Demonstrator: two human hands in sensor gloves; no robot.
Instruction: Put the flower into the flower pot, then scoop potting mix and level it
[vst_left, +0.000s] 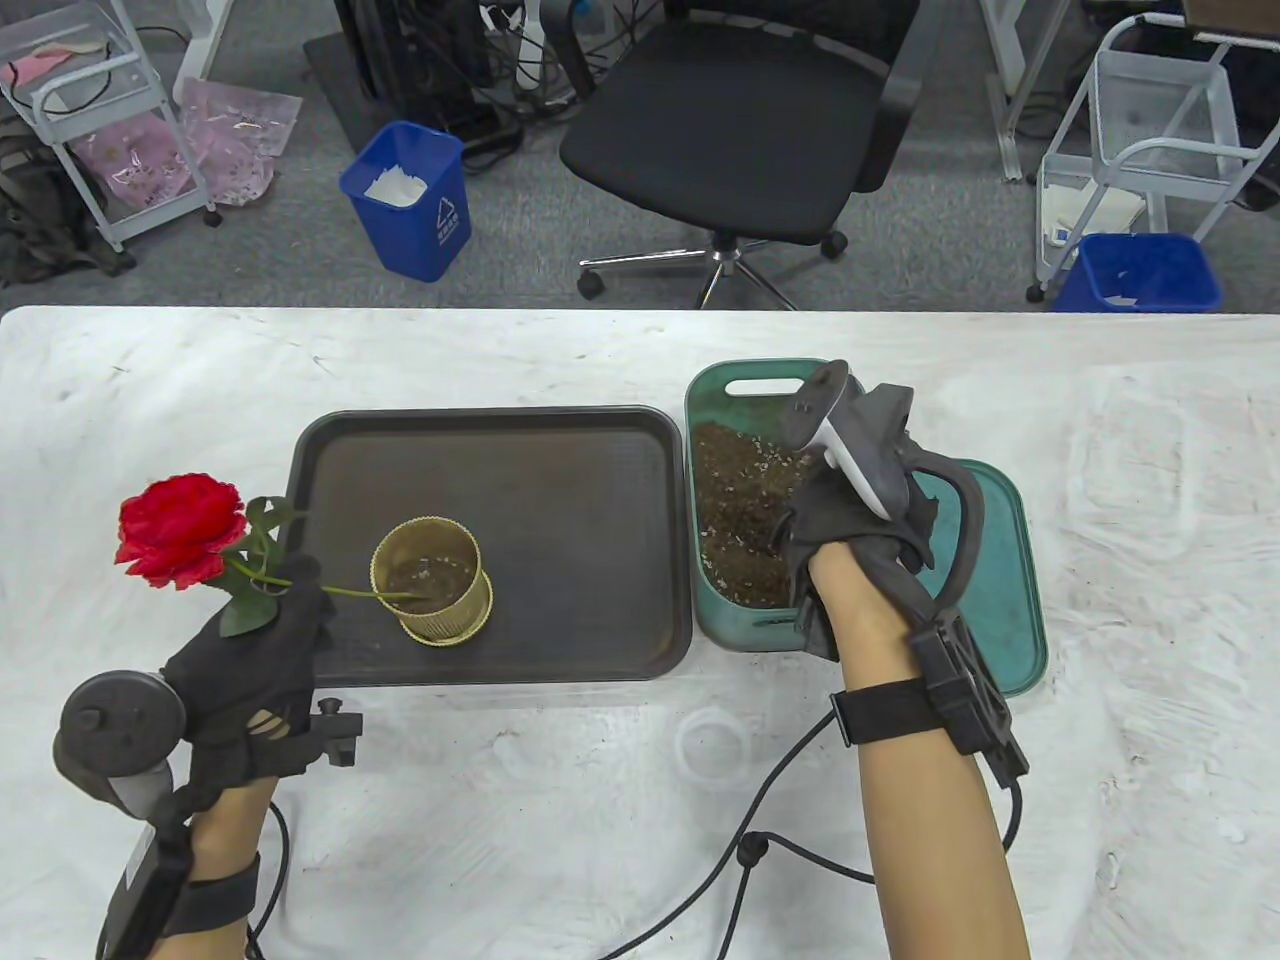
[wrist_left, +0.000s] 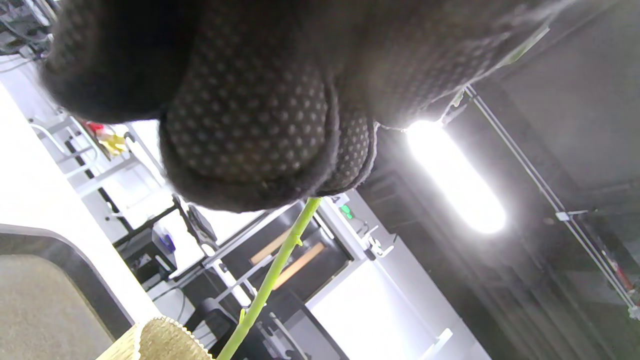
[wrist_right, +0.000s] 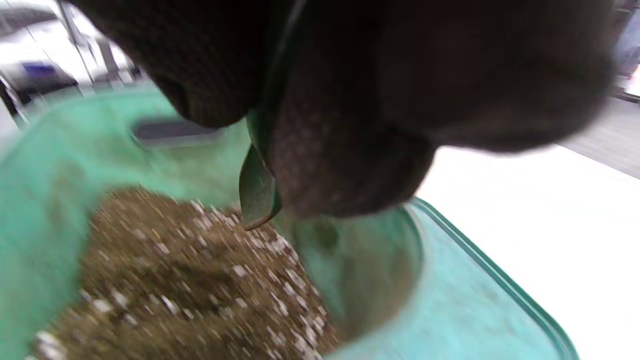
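Table (vst_left: 560, 800), white and scuffed, carries everything. Its biggest load is the dark tray (vst_left: 560, 470), the landmark for the rest. Just right of the tray stands the green tub (vst_left: 715, 610), holding brown potting mix (vst_left: 735, 500) flecked with white; the tub's flat green lid (vst_left: 1005, 590) lies on its far side from the tray. On the tray's near-left part sits the gold ribbed flower pot (vst_left: 440, 580), upright.

At the tray's near-left corner the left hand (vst_left: 255, 665) has its fingers curled round the green stem of the flower (vst_left: 180, 527); the red bloom hangs out past the tray's left edge while the stem's lower end reaches over the rim into the flower pot, so the flower lies steeply tilted. Right of the tray, the right hand (vst_left: 850, 510) is over the tub's near-right part, fingers curled round a small dark green scoop (wrist_right: 257, 192) whose tip hangs just above the mix; the right wrist view is blurred. Near the tray's front edge a faint clear ring (vst_left: 712, 745) lies on the table.
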